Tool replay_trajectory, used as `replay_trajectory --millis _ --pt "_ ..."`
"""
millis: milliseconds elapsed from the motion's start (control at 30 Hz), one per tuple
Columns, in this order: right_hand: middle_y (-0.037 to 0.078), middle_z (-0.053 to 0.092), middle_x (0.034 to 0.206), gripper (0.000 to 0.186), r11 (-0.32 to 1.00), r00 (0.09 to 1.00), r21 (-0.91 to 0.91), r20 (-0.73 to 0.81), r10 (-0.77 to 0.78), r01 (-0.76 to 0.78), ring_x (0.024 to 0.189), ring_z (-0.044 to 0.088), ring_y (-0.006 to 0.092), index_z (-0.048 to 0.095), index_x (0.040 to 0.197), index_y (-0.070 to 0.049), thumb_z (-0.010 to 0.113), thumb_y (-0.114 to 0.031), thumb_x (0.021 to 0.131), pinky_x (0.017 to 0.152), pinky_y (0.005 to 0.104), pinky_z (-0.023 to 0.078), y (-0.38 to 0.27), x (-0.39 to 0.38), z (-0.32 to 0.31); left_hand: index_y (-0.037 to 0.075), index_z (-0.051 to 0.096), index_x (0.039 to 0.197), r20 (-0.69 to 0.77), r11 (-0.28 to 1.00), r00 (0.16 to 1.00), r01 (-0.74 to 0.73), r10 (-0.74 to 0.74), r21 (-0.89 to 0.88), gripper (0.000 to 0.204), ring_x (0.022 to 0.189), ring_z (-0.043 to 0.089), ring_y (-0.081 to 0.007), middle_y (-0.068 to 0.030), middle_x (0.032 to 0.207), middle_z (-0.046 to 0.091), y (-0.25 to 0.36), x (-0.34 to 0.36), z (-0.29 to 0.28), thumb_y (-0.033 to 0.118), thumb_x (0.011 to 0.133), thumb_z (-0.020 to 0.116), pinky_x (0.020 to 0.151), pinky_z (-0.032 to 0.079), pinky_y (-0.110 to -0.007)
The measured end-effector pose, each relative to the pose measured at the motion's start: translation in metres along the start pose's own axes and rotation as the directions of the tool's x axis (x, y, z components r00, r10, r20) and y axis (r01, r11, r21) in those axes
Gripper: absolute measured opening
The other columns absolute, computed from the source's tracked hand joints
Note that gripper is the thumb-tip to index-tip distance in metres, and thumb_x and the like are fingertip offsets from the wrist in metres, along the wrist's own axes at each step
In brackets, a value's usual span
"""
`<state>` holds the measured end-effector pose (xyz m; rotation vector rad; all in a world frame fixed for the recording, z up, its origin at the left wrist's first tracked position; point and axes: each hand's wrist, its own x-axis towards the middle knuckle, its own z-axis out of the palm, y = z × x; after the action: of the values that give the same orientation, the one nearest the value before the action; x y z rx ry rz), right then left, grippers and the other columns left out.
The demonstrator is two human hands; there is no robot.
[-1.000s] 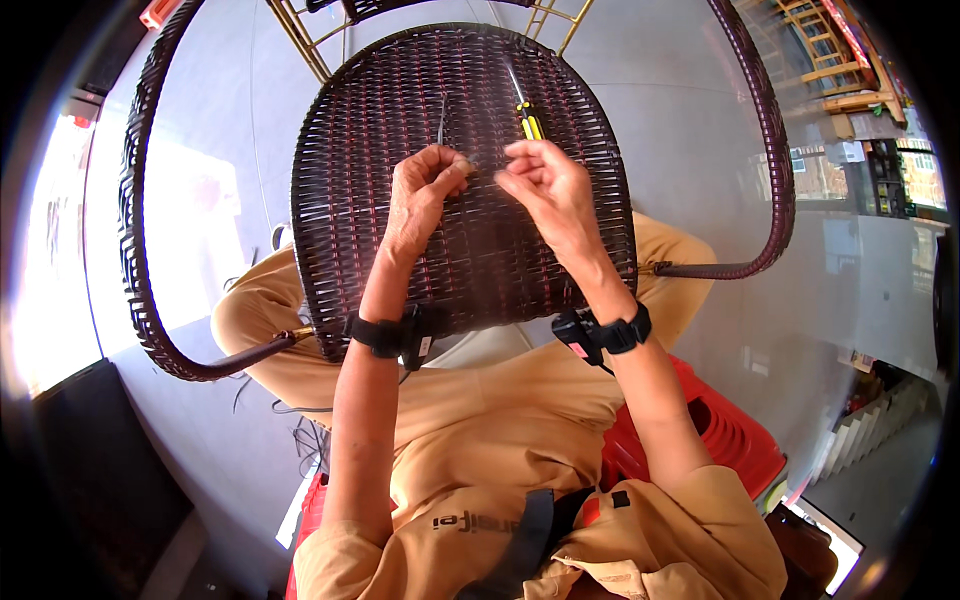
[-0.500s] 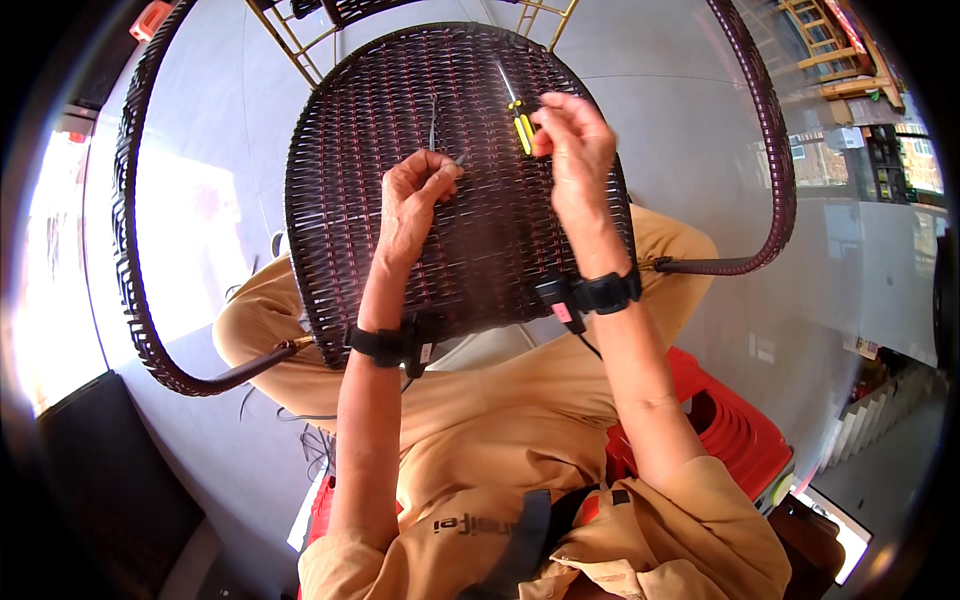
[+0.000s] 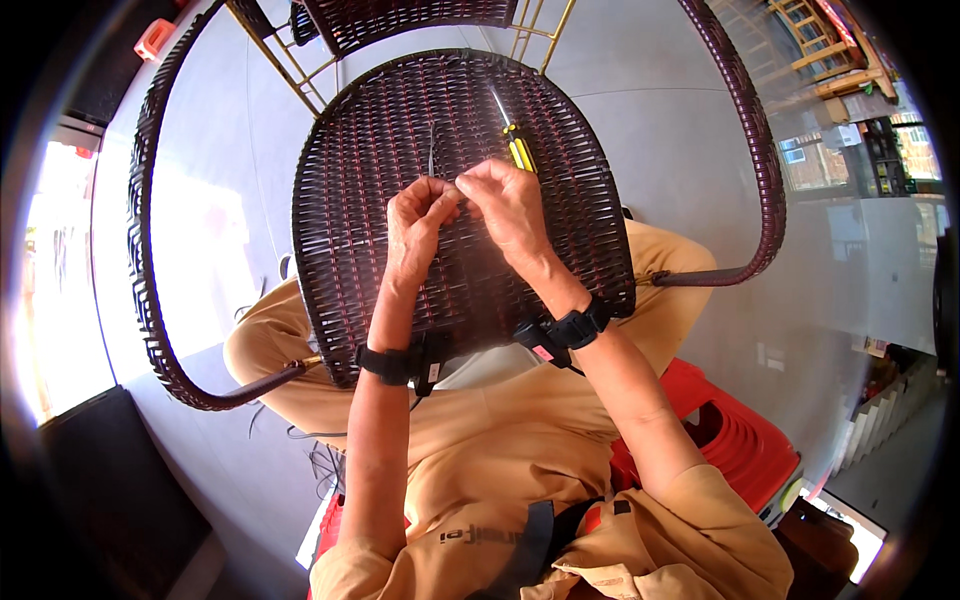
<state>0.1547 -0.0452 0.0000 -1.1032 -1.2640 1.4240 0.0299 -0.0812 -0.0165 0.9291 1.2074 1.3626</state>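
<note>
Dark brown woven rattan chair seat (image 3: 400, 150) lies tipped across the person's lap, wide end far, so both hands can work its middle from above. Left hand (image 3: 418, 215) is curled with fingertips pinched together on a thin dark strand (image 3: 431, 150) that sticks up from the weave toward the far side; the pinch seems meant to hold the strand taut. Right hand (image 3: 512, 208) sits just beside it, fingertips closed and touching the left hand's fingertips at the same spot in the weave, thumb and forefinger together on what looks like the same strand, though the exact contact is too small to tell. Yellow-and-black-handled screwdriver (image 3: 515, 140) rests on the seat just far of the right hand, metal tip pointing far-left, parked within easy reach. Curved wicker-wrapped armrest frame (image 3: 150, 270) loops around left and right of the seat. Black wrist bands (image 3: 390, 362) on both forearms. Red plastic stool (image 3: 745, 440) near right, under the person.
</note>
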Motion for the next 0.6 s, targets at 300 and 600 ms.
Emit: replay_trajectory --millis 300,600 --pt "0.004 0.058 0.06 0.029 0.925 0.981 -0.342 -0.038 -0.189 0.165 0.049 0.05 0.0117 0.067 0.082 0.001 0.056 -0.024 0.093 0.046 0.0268 0.04 -0.008 0.007 -0.008 0.002 0.062 0.087 0.022 1.0 1.0 0.009 -0.009 0.019 0.008 0.066 0.052 -0.0063 0.0001 0.073 0.06 -0.003 -0.001 -0.003 0.009 0.089 0.06 0.064 0.043 -0.021" --pt "0.022 0.058 0.1 0.04 0.335 0.926 -0.921 0.062 -0.373 0.197 0.085 0.06 0.0341 0.056 0.111 0.0 0.068 -0.022 0.08 0.076 0.0421 0.049 -0.007 0.045 -0.048 0.004 0.061 0.087 -0.025 0.987 0.997 -0.077 0.074 -0.144 0.01 0.069 0.057 -0.0097 -0.0024 0.073 0.063 0.011 0.013 -0.005 0.012 0.092 0.058 0.07 0.047 -0.025"
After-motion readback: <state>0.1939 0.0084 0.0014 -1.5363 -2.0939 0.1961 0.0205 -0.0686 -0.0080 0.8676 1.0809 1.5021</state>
